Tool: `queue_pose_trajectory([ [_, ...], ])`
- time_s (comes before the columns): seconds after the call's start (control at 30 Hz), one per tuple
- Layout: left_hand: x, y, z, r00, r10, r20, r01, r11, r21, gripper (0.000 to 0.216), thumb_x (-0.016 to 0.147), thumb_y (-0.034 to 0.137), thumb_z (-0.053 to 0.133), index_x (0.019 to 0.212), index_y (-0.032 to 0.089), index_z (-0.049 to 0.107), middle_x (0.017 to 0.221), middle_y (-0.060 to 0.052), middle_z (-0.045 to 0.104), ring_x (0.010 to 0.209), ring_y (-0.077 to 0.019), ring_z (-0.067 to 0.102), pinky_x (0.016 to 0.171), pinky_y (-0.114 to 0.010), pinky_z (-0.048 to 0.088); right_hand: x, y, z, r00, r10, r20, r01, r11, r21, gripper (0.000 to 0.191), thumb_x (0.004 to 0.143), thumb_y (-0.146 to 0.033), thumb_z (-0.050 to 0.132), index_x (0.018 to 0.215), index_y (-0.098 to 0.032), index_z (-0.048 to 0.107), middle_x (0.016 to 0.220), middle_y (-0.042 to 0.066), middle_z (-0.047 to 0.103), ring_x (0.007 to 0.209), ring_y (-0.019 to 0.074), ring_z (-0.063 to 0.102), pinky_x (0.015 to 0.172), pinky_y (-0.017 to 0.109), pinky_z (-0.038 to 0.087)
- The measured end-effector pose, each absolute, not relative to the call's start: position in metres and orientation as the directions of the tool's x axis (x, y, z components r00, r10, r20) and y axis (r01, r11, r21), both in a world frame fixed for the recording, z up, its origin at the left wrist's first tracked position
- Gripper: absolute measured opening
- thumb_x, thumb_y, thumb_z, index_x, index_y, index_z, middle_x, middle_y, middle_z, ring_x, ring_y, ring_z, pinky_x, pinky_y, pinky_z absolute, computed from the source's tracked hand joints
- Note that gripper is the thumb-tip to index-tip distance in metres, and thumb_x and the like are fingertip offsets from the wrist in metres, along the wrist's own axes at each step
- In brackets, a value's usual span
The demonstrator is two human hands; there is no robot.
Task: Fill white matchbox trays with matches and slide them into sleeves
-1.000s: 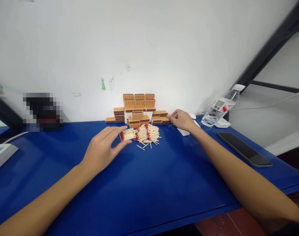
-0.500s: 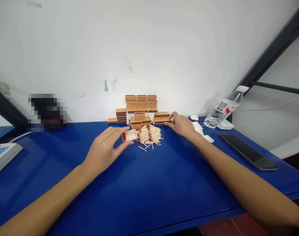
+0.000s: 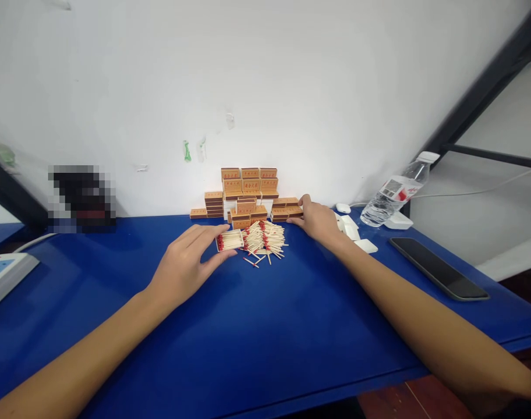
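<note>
My left hand (image 3: 184, 256) grips a white matchbox tray (image 3: 229, 240) between thumb and fingers. Red-tipped matches fill this tray in a row. Just right of it lies a loose heap of matches (image 3: 265, 237) on the blue table. At the right end of the low matchbox stack (image 3: 283, 213), my right hand (image 3: 320, 221) has its thumb in front and its fingers behind, closed about the end matchbox. A taller pile of orange matchboxes (image 3: 251, 185) rises behind the heap, some standing on edge.
Another matchbox column (image 3: 213, 205) stands left of the pile, by the wall. On the right are a tilted water bottle (image 3: 394, 195), white pieces (image 3: 348, 227) and a phone (image 3: 438, 267). A power strip (image 3: 10, 276) sits at the left edge, near a blurred dark object (image 3: 82, 199).
The view has shifted very slightly. My right hand has moved a little to the left along the end of the low stack. My left hand stays on the tray.
</note>
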State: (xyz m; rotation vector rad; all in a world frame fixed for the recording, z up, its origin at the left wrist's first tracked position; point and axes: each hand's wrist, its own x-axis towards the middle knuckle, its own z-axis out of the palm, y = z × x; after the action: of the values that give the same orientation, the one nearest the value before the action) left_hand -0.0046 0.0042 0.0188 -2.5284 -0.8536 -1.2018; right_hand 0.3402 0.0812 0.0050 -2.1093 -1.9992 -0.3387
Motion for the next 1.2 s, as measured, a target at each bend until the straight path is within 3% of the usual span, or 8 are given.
queue_pose_trajectory([
  [0.17,-0.004,0.005,0.017,0.477,0.434,0.764,0.582,-0.808,0.096,0.04,0.096,0.033,0.075,0.131,0.019,0.064,0.113,-0.009,0.077,0.098,-0.0219,0.073,0.09,-0.039,0.062,0.34,0.078,0.01,0.073,0.945,0.32,0.994,-0.041,-0.105,0.054,0.092,-0.055,0.071,0.125,-0.016,0.053,0.099,0.016,0.075,0.085,0.0296,0.068,0.067,0.032,0.036],
  [0.27,-0.002,0.004,0.016,0.462,0.478,0.747,0.584,-0.798,0.149,0.041,0.095,0.036,0.076,0.131,0.02,0.064,0.114,-0.008,0.077,0.099,-0.0223,0.074,0.092,-0.04,0.062,0.322,0.065,0.017,0.04,0.949,0.312,0.889,0.109,-0.446,0.038,0.094,-0.055,0.067,0.103,-0.019,0.063,0.088,0.01,0.073,0.078,0.0231,0.064,0.065,0.031,0.038],
  [0.33,0.0,0.004,0.014,0.47,0.495,0.731,0.564,-0.805,0.183,0.044,0.094,0.037,0.076,0.133,0.021,0.063,0.114,-0.008,0.077,0.099,-0.0224,0.074,0.092,-0.04,0.063,0.299,0.05,0.022,-0.092,0.972,0.216,0.675,0.221,-0.704,0.042,0.099,-0.058,0.057,0.086,-0.019,0.066,0.084,0.008,0.072,0.074,0.0192,0.061,0.065,0.03,0.04],
  [0.43,0.002,0.002,0.012,0.512,0.488,0.707,0.517,-0.832,0.201,0.047,0.095,0.039,0.075,0.136,0.021,0.061,0.115,-0.009,0.077,0.1,-0.0221,0.074,0.091,-0.04,0.063,0.263,0.023,0.028,-0.33,0.943,0.041,0.41,0.182,-0.894,0.045,0.095,-0.062,0.062,0.079,-0.02,0.067,0.079,0.004,0.07,0.064,0.0145,0.053,0.058,0.029,0.036],
  [0.6,0.003,-0.001,0.011,0.559,0.473,0.682,0.482,-0.854,0.197,0.049,0.097,0.039,0.072,0.141,0.023,0.059,0.12,-0.009,0.076,0.104,-0.023,0.074,0.092,-0.041,0.064,0.239,0.001,0.031,-0.427,0.903,0.038,0.323,0.192,-0.927,0.044,0.096,-0.057,0.063,0.073,-0.019,0.068,0.073,0.003,0.066,0.064,0.0132,0.051,0.06,0.029,0.037],
  [0.87,-0.003,0.007,0.011,0.528,0.48,0.701,0.579,-0.807,0.116,0.046,0.097,0.041,0.071,0.137,0.021,0.061,0.12,-0.01,0.075,0.109,-0.0253,0.072,0.096,-0.045,0.062,0.301,0.036,0.035,-0.159,0.987,0.021,0.494,0.098,-0.864,0.05,0.088,-0.066,0.069,0.067,-0.02,0.066,0.052,-0.005,0.041,0.05,0.0102,0.026,0.05,0.03,0.019],
  [1.07,-0.005,0.009,0.013,0.53,0.474,0.704,0.599,-0.796,0.085,0.039,0.098,0.039,0.07,0.132,0.02,0.064,0.121,-0.01,0.075,0.111,-0.0258,0.07,0.097,-0.045,0.06,0.353,0.067,0.023,-0.049,0.998,-0.035,0.592,0.001,-0.806,0.057,0.079,-0.076,0.07,0.071,-0.019,0.068,0.051,-0.006,0.036,0.049,0.0102,0.025,0.049,0.029,0.016],
  [1.2,-0.005,0.009,0.014,0.53,0.462,0.711,0.6,-0.797,0.07,0.039,0.098,0.038,0.071,0.131,0.018,0.065,0.12,-0.01,0.075,0.111,-0.025,0.07,0.098,-0.044,0.06,0.37,0.076,0.015,-0.041,0.998,-0.048,0.632,-0.011,-0.775,0.057,0.076,-0.074,0.074,0.072,-0.018,0.072,0.054,-0.004,0.045,0.05,0.0096,0.027,0.049,0.029,0.017],
])
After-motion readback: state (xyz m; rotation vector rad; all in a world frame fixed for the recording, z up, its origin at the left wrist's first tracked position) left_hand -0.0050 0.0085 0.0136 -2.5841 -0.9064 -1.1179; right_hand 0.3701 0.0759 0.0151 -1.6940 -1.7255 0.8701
